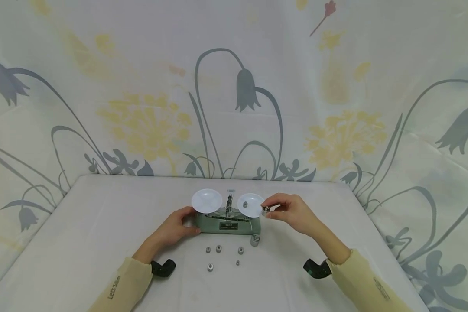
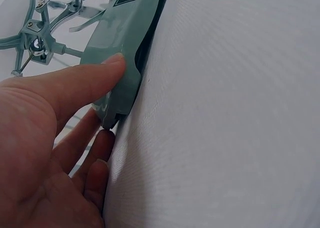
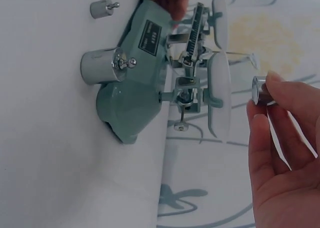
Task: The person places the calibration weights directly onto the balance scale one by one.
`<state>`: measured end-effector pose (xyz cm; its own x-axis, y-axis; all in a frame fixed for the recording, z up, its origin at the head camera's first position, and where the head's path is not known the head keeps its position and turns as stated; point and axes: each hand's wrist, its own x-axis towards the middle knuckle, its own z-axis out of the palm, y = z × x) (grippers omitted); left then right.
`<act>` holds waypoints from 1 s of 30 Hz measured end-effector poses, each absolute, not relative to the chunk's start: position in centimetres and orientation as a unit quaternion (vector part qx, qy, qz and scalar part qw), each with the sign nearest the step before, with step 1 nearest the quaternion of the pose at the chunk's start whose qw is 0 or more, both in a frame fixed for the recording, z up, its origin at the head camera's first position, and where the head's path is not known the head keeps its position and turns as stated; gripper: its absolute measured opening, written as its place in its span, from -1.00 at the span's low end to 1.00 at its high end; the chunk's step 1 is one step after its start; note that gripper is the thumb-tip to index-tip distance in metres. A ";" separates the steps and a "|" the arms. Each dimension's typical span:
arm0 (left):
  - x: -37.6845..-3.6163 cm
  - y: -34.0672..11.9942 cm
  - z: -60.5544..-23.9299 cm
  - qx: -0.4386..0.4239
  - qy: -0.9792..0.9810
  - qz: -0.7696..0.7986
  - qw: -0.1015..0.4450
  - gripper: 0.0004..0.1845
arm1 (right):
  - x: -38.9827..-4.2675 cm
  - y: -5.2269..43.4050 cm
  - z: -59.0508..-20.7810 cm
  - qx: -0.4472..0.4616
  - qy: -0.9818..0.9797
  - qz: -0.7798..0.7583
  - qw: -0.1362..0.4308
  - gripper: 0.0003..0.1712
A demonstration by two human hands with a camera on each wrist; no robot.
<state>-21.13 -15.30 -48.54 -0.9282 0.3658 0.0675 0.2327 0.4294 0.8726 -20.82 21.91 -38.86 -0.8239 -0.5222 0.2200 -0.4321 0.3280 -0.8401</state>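
Observation:
A green balance scale (image 1: 228, 225) stands mid-table with two white pans. The left pan (image 1: 206, 200) is bare; the right pan (image 1: 251, 205) carries one small weight (image 1: 245, 203). My left hand (image 1: 191, 223) grips the left end of the base (image 2: 127, 42), thumb (image 2: 112, 62) on its front face and fingers (image 2: 100, 143) tucked under the end. My right hand (image 1: 268, 208) pinches a shiny metal weight (image 3: 259, 89) between thumb and fingers, just beside the right pan's (image 3: 220, 100) outer rim.
A large cylinder weight (image 1: 255, 239) stands against the base's front right corner (image 3: 102, 66). Several small weights (image 1: 219, 248) lie scattered on the white tablecloth in front of the scale. A flowered curtain (image 1: 234, 108) closes off the back and sides.

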 end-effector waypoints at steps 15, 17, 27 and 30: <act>-21.1 -15.4 -48.5 0.181 0.842 0.505 0.065 -0.38 | -23.5 20.9 -38.7 -0.267 0.839 -0.473 0.040 -0.72; -21.2 -15.4 -48.5 0.178 0.843 0.503 0.065 -0.38 | -23.8 20.8 -38.6 -0.269 0.842 -0.465 0.040 -0.71; -21.1 -15.3 -48.6 0.180 0.843 0.503 0.063 -0.36 | -24.7 20.3 -38.2 -0.280 0.848 -0.445 0.061 -0.76; -21.1 -15.3 -48.6 0.182 0.842 0.503 0.063 -0.36 | -24.9 20.1 -38.2 -0.284 0.853 -0.434 0.064 -0.77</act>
